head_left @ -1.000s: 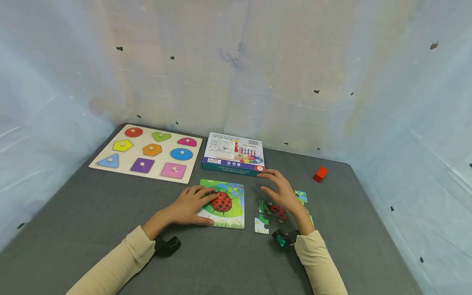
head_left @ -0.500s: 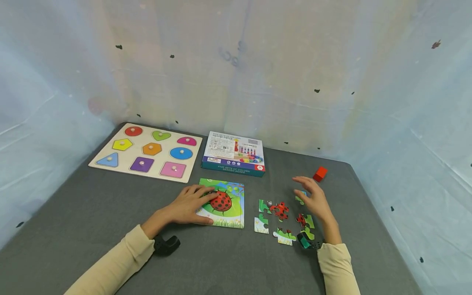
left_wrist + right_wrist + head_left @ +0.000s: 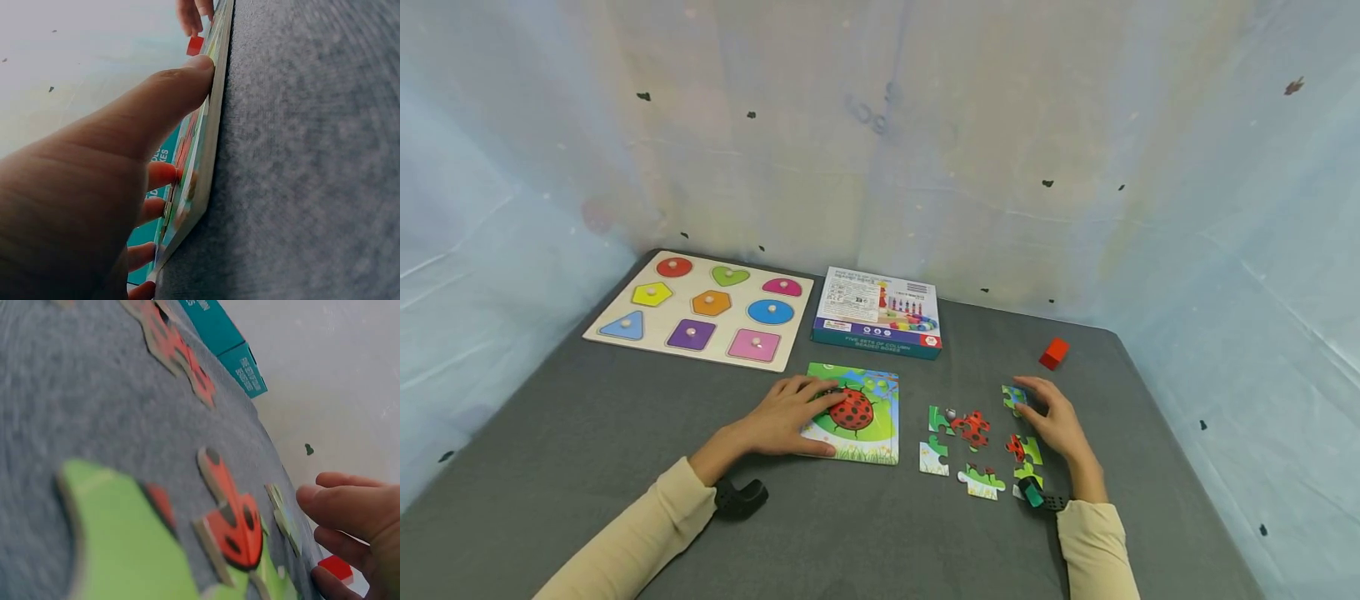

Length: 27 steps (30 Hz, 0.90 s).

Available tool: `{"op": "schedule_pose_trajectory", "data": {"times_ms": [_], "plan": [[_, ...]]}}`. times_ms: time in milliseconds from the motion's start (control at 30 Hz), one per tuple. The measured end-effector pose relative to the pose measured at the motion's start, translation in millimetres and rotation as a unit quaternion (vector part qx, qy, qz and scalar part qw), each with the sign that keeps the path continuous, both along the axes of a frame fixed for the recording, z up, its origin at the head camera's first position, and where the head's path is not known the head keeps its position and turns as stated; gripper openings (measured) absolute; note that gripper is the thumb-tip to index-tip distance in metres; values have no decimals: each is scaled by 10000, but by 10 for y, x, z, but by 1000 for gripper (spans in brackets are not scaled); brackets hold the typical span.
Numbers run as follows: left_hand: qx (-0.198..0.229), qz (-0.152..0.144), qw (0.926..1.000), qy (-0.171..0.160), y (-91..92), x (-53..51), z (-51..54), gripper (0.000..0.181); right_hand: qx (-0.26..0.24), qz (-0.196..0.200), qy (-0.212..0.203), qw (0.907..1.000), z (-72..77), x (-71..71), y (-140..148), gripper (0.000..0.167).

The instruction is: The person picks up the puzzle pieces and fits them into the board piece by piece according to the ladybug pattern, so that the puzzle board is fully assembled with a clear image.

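In the head view my left hand (image 3: pixel 786 418) rests flat on a ladybug puzzle board (image 3: pixel 880 425), thumb along its near side. The left wrist view shows the thumb on the board's edge, with the fingertips over its far part. My right hand (image 3: pixel 1058 421) is at the top right puzzle piece (image 3: pixel 1011 395), blue and green, with thumb and fingers apart around it. In the right wrist view that piece (image 3: pixel 285 519) lies on the cloth beside the fingertips; contact cannot be told. Nearer my right wrist lie a red and green piece (image 3: pixel 1024 450) and a green piece (image 3: pixel 1028 475), the latter partly hidden.
Between the board and my right hand lie joined ladybug pieces (image 3: pixel 973 429), a white-green corner piece (image 3: pixel 934 457) and a bottom-edge piece (image 3: pixel 981 482). Behind are a shape peg board (image 3: pixel 655 321), a flat box (image 3: pixel 876 312) and a red block (image 3: pixel 1055 353). Plastic sheeting surrounds the table (image 3: pixel 850 533).
My right hand has moved right from over the joined pieces, then lowered to the blue and green piece at the top right. My left hand has stayed on the board.
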<state>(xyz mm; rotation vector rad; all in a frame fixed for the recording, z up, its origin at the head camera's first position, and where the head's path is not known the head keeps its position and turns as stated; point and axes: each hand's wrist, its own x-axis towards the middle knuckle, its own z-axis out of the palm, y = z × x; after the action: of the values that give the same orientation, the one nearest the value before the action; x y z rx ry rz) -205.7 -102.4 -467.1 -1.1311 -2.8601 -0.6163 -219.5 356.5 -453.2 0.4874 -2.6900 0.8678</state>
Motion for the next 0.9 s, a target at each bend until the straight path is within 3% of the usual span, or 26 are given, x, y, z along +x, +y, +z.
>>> {"op": "schedule_pose_trajectory", "data": {"times_ms": [233,367,900], "plan": [[-18,50,10000,5,-8,35,35,83,37,119,-732,9972,17,10,35,52],[-115,100,9999,-71,-4,41,38,83,98,220,-943,9953,14,20,59,54],[-93,13,10000,-1,-12,15,25,84,-77,253,-482,9985,-127,6,119,43]]}}
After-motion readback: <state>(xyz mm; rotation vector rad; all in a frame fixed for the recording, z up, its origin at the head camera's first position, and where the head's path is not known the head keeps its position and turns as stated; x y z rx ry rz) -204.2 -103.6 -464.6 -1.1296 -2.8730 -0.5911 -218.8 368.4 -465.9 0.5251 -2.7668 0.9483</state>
